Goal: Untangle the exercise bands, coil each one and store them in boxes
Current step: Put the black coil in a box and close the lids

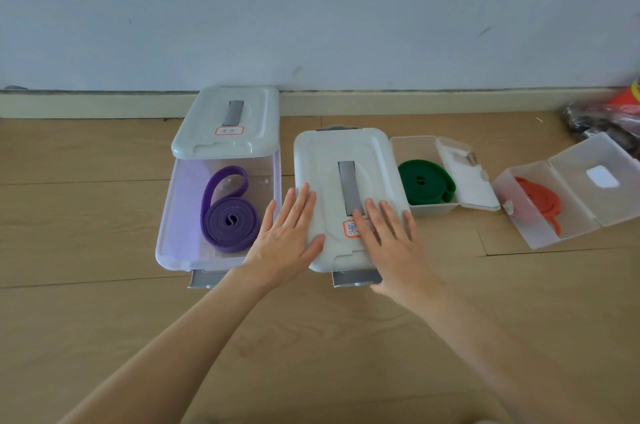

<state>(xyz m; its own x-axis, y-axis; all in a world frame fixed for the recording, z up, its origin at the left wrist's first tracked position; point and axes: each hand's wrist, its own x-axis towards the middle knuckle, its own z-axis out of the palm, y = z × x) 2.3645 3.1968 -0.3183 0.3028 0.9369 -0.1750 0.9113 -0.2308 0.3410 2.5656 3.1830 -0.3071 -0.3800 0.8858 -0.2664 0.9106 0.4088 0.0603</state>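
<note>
Both my hands lie flat on the white lid (332, 160) of the middle box. My left hand (289, 233) presses its near left corner with straight fingers. My right hand (389, 240) covers the red-framed label beside the grey handle (349, 186). Left of it stands an open clear box (173, 216) with a coiled purple band (227, 212) inside; its lid (225, 122) rests across the far end. A small box (415, 146) to the right holds a coiled green band (424, 183). Farther right, another open box (540, 236) holds an orange band (540, 200).
Everything sits on a wooden floor (311, 337) against a pale wall (311, 8) with a skirting board. Dark and red items (609, 119) lie bunched at the far right edge. Grey latches (353, 278) stick out at the boxes' near ends.
</note>
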